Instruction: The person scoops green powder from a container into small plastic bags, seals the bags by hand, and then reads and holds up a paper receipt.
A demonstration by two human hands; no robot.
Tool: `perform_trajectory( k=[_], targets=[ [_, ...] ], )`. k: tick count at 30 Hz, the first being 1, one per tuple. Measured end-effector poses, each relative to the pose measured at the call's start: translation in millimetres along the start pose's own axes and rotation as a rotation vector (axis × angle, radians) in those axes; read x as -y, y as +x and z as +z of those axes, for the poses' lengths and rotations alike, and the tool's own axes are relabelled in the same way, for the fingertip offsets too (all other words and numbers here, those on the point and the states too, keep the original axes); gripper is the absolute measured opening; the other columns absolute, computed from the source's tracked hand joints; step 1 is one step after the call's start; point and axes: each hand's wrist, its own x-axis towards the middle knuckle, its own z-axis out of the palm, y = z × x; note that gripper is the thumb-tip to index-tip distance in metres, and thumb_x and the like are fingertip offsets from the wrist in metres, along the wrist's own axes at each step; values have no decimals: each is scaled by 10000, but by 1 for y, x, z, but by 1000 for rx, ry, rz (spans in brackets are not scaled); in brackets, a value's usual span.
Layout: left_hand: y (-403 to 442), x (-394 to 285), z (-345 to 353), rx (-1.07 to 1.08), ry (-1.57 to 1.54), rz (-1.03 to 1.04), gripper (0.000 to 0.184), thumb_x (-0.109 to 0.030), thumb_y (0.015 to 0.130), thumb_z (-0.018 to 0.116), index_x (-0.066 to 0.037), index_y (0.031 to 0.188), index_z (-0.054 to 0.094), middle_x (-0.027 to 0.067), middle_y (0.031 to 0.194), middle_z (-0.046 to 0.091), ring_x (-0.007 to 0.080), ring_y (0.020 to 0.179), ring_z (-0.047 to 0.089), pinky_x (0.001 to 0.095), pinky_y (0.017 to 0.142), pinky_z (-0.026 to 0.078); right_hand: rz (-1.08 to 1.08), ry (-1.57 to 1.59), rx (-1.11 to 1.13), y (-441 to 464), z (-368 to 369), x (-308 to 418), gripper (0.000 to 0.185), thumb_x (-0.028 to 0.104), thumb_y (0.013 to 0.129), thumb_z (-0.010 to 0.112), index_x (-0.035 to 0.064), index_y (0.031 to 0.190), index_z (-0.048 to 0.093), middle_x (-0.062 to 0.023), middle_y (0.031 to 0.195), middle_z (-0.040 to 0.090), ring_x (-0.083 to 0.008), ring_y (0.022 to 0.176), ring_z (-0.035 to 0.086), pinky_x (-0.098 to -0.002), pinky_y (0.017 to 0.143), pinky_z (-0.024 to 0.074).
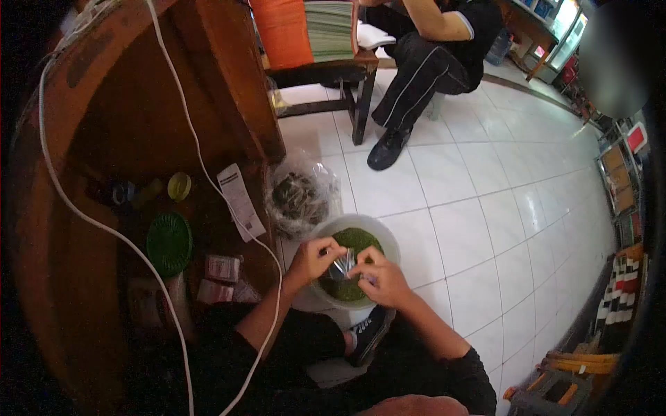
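Head view: small clear plastic packet (340, 267) held above the white bucket (393, 258), inside the rim's outline, over green contents (366, 242). Left hand (312, 263) pinches its left side, thumb against fingers; right hand (386, 281) grips the right side. Fingers cover much of it; long axis and direction of the mouth cannot be told. Printed slip (241, 203) near the wooden shelf's (206, 232) right edge; red-and-white packs (222, 268) nearer the wearer. Lettering on both too small to read.
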Motion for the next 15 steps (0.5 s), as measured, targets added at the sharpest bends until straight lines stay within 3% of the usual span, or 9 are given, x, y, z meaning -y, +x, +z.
perform_trajectory(
  k=[1,2,3,4,6,7,10,12,15],
  targets=[
    [3,-1,-1,11,-4,-26,242,-221,979,727,-9,862,713,8,656,604,58,661,524,307,593,435,30,-43,8,1,-2,5,187,133,838,719,121,1020,756,-80,1095,576,-245,809,678,-345,767,549],
    [3,0,-1,26,22,-128,213,-227,950,749,-16,939,720,52,782,660,100,746,583,324,677,469,-8,-82,-24,3,-2,2,230,184,813,765,123,1032,738,-89,1142,557,-240,805,677,-334,760,554],
    [0,2,0,42,49,-233,235,-233,920,771,-22,1015,728,96,909,716,142,831,642,341,760,502,44,-61,-20,5,-9,15,174,170,845,752,104,1000,705,-80,1123,588,-260,816,686,-343,743,562],
    [-8,-2,2,57,40,-275,235,-233,920,771,-22,1015,728,96,909,716,142,831,642,341,760,502,7,-66,-48,7,-8,12,146,161,858,745,102,980,690,-74,1098,609,-268,828,691,-354,735,565],
    [3,-20,0,-114,246,239,392,-305,855,820,-86,1156,697,113,1212,693,279,1173,640,453,1033,458,-43,-137,-39,6,-5,-3,78,115,879,719,100,936,668,-63,1134,692,-288,892,714,-399,738,578],
    [8,-24,-2,-111,239,228,392,-305,855,820,-86,1156,697,113,1212,693,279,1173,640,453,1033,458,-33,-134,-31,6,-7,-5,78,115,879,719,100,936,668,-63,1134,692,-288,892,714,-399,738,578],
    [1,-21,2,135,276,265,538,-330,768,863,-146,1228,652,93,1411,599,392,1433,442,593,1215,246,82,-326,127,-3,-1,-8,153,75,875,682,112,1020,707,-76,1426,631,-324,971,732,-439,790,598],
    [2,-13,6,138,414,317,477,-287,723,878,-139,1133,684,66,1384,622,394,1457,419,650,1228,185,87,-332,187,-5,2,-7,183,77,876,679,115,1053,710,-76,1430,629,-326,973,733,-438,792,599],
    [2,-2,6,96,413,300,434,-236,696,882,-136,1078,703,51,1384,625,376,1456,429,665,1219,191,75,-322,209,1,4,-16,261,77,877,682,123,1132,712,-79,1380,656,-331,946,733,-439,784,599]
  ],
)
